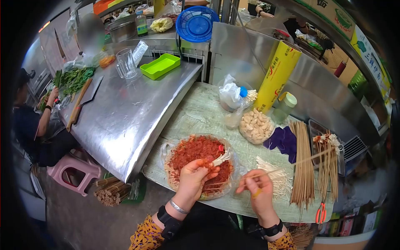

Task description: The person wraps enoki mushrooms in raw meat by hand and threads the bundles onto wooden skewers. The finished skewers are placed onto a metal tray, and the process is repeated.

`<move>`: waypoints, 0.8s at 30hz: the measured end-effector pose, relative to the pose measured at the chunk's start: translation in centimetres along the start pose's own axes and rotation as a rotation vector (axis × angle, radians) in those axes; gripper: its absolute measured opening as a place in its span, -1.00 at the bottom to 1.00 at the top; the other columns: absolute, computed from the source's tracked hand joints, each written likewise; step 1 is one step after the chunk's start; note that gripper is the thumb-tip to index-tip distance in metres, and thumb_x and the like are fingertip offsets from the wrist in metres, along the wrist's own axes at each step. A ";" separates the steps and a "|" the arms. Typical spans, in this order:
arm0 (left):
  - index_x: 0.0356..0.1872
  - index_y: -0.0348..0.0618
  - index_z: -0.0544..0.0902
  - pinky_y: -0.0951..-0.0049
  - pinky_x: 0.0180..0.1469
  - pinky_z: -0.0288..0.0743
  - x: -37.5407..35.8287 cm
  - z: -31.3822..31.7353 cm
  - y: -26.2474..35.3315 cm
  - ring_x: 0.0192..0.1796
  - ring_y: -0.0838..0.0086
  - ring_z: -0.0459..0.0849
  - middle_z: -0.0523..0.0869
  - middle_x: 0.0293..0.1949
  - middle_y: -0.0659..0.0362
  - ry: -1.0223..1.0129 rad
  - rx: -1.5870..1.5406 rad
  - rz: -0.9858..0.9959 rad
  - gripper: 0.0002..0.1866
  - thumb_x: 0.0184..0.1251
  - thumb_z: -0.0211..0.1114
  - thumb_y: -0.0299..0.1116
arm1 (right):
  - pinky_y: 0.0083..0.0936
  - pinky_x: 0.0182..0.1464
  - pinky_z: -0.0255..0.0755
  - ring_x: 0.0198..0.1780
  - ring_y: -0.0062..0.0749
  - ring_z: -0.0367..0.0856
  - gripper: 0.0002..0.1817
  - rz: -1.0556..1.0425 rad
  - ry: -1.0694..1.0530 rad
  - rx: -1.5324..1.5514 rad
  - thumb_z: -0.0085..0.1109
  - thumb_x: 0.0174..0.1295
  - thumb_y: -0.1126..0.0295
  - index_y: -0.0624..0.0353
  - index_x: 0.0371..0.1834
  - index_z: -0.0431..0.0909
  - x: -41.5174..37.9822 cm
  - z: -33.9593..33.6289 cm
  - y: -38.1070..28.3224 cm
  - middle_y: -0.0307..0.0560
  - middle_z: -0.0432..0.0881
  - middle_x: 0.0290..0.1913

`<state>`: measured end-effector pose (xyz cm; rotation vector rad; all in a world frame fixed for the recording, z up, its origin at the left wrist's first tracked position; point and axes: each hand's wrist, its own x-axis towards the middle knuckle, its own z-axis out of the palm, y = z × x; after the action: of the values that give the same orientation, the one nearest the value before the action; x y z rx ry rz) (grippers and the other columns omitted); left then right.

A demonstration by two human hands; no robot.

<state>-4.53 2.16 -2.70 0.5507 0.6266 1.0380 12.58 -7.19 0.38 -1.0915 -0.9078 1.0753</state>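
My left hand [196, 176] is closed on a small bundle of white enoki mushrooms [221, 158], over a wide bowl of red minced meat [187, 152]. My right hand [258, 188] pinches a long thin wooden skewer [287, 167], which slants up to the right; its other end reaches left over the bowl's lower edge. Loose white enoki [278, 179] lies on the pale green table just right of my right hand. Further right are a thick row of bare skewers [302, 166] and some skewers with food on their tips [328, 166].
Behind the bowl stand a bag of pale cloves [256, 126], a yellow roll [277, 75] and a lidded jar [285, 105]. Orange-handled scissors [321, 213] lie at the right front edge. A steel table [125, 112] adjoins on the left; a seated person [35, 121] handles greens beyond it.
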 end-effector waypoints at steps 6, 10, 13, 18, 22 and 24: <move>-0.04 -0.42 0.50 0.32 -0.09 0.66 0.1 -0.6 -0.9 -0.12 0.16 0.69 0.63 -0.10 -0.06 -0.080 0.177 0.037 -0.73 0.24 0.03 -0.71 | -0.52 -0.22 0.53 -0.35 -0.40 0.63 -0.82 0.035 -0.070 0.035 -0.02 0.36 0.37 0.28 -0.16 0.43 0.4 -1.0 -3.0 -0.07 0.58 -0.32; -0.06 -0.41 0.51 0.29 -0.06 0.64 0.0 -0.6 -1.3 -0.11 0.15 0.69 0.63 -0.09 -0.09 -0.170 0.270 0.106 -0.74 0.22 0.03 -0.72 | -0.51 -0.25 0.55 -0.34 -0.36 0.65 -0.76 -0.050 0.105 0.137 -0.05 0.38 0.27 0.26 -0.15 0.42 2.4 -1.7 -3.3 -0.05 0.58 -0.32; -0.08 -0.39 0.50 0.29 -0.06 0.64 0.1 -0.7 -1.4 -0.11 0.16 0.69 0.63 -0.09 -0.09 -0.177 0.296 0.114 -0.75 0.21 0.03 -0.73 | -0.50 -0.27 0.56 -0.35 -0.36 0.65 -0.77 0.017 0.085 0.194 -0.06 0.38 0.28 0.26 -0.14 0.41 3.1 -2.4 -2.1 -0.04 0.58 -0.32; -0.11 -0.38 0.49 0.29 -0.06 0.64 0.1 -0.7 -1.5 -0.11 0.18 0.69 0.64 -0.09 -0.09 -0.199 0.269 0.119 -0.76 0.22 0.03 -0.74 | -0.51 -0.29 0.58 -0.38 -0.34 0.65 -0.76 0.029 0.070 0.212 -0.05 0.37 0.29 0.28 -0.16 0.41 2.8 -2.6 -1.6 0.00 0.59 -0.35; -0.13 -0.37 0.49 0.31 -0.06 0.63 0.3 -0.5 -1.5 -0.11 0.23 0.69 0.65 -0.11 -0.08 -0.180 0.266 0.099 -0.78 0.22 0.03 -0.74 | -0.52 -0.31 0.59 -0.39 -0.34 0.65 -0.76 0.018 0.074 0.234 -0.05 0.37 0.30 0.29 -0.16 0.42 2.8 -2.8 -1.4 0.00 0.59 -0.36; -0.14 -0.37 0.49 0.32 -0.06 0.63 0.4 -0.7 -1.6 -0.12 0.26 0.69 0.65 -0.11 -0.07 -0.175 0.249 0.104 -0.79 0.21 0.03 -0.74 | -0.52 -0.32 0.59 -0.40 -0.34 0.65 -0.76 0.025 0.083 0.248 -0.05 0.37 0.30 0.29 -0.17 0.43 2.8 -2.9 -1.3 0.00 0.59 -0.36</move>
<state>-3.91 1.92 -4.34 0.8907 0.5797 1.0021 16.34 -5.26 1.13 -0.9359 -0.6763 1.1221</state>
